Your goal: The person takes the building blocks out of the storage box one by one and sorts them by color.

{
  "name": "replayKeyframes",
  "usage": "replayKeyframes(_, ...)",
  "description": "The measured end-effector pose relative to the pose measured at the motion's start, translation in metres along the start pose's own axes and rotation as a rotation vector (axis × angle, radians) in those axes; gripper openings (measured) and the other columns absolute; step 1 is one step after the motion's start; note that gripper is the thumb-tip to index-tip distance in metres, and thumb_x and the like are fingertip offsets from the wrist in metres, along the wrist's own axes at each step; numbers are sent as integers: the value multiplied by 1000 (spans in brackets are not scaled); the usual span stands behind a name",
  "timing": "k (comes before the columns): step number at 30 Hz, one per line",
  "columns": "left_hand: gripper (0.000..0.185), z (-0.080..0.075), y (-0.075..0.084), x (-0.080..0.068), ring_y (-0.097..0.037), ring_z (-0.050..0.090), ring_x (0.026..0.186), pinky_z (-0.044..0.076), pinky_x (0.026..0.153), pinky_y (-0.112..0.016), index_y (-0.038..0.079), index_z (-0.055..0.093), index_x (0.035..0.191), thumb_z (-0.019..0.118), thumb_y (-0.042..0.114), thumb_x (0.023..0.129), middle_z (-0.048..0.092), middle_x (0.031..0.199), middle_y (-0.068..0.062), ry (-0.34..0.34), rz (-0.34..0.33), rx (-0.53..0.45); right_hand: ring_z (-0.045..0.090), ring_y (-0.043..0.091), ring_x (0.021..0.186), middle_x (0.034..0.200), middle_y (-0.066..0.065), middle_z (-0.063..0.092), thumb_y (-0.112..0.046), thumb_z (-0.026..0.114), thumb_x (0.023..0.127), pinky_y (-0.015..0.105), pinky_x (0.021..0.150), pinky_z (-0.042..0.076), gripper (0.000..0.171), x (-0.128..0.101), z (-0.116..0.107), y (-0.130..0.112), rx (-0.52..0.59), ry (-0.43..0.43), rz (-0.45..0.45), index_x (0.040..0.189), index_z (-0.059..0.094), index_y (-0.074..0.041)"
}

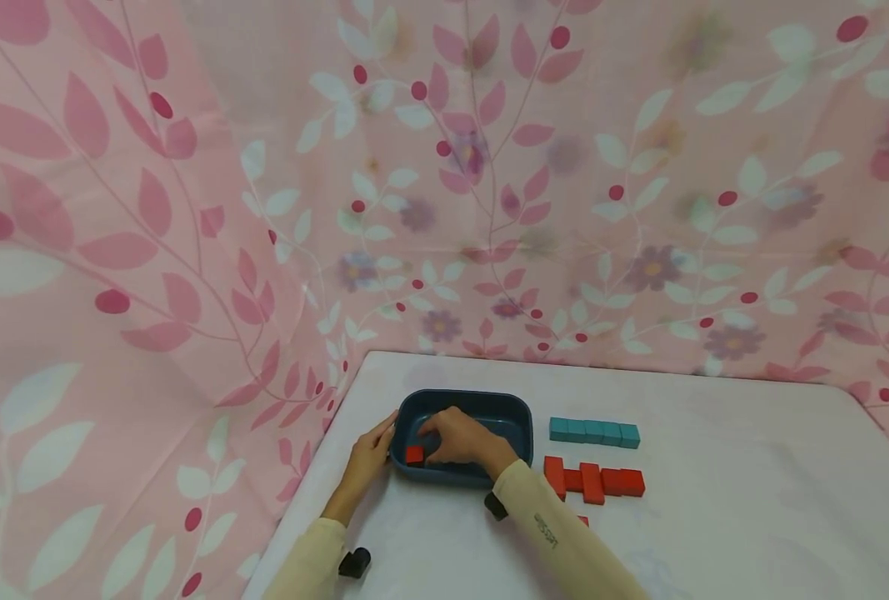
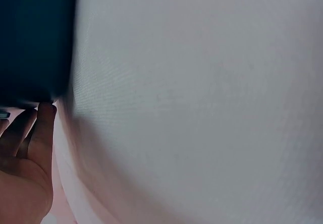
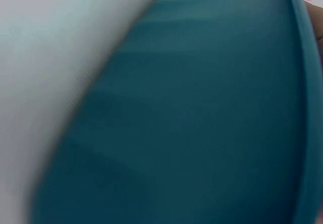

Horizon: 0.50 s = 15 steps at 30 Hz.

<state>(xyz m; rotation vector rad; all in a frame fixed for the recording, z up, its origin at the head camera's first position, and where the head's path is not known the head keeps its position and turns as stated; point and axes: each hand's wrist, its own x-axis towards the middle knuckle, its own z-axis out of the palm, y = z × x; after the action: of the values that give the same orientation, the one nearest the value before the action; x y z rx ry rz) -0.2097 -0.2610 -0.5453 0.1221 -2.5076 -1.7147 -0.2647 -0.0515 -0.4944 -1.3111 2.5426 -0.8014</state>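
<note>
A dark blue rectangular tray (image 1: 519, 408) with rounded corners stands on the white-covered table. My left hand (image 1: 369, 454) rests against its left end, fingers fairly straight; in the left wrist view its fingertips (image 2: 45, 110) touch the tray's outside (image 2: 35, 37). Over the tray's front rim reaches my right hand (image 1: 459, 435), thumb and index finger bent and spread apart beside a small red block (image 1: 414, 455) in the front left corner. Whether they touch the block cannot be made out. The right wrist view is filled by the tray's outer wall (image 3: 192, 113), hiding the right fingers.
Right of the tray lies a row of several teal blocks (image 1: 594, 432). Nearer the person, several red blocks (image 1: 592, 483) form another row, and a red piece (image 1: 583, 521) shows partly behind the right sleeve. Pink floral cloth (image 1: 489, 208) hangs behind the table.
</note>
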Motion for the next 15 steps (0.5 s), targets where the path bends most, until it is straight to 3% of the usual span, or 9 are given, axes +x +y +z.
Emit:
replayKeyframes(7, 39, 0, 9, -4, -28, 55, 121, 53, 88, -40, 17, 53, 142, 50, 19, 103, 51, 142, -12, 6, 5, 2, 65, 12, 88, 101, 0, 72, -13, 85, 76, 16, 77, 51, 37, 7, 10, 0, 61, -14, -37, 111, 74, -7)
replayKeyframes(15, 39, 1, 2, -2, -25, 57, 116, 55, 85, -37, 19, 54, 142, 50, 21, 103, 52, 141, -11, 12, 4, -11, 61, 10, 85, 98, -2, 72, -10, 82, 79, 17, 78, 49, 30, 13, 21, 0, 62, -7, -59, 109, 75, -10)
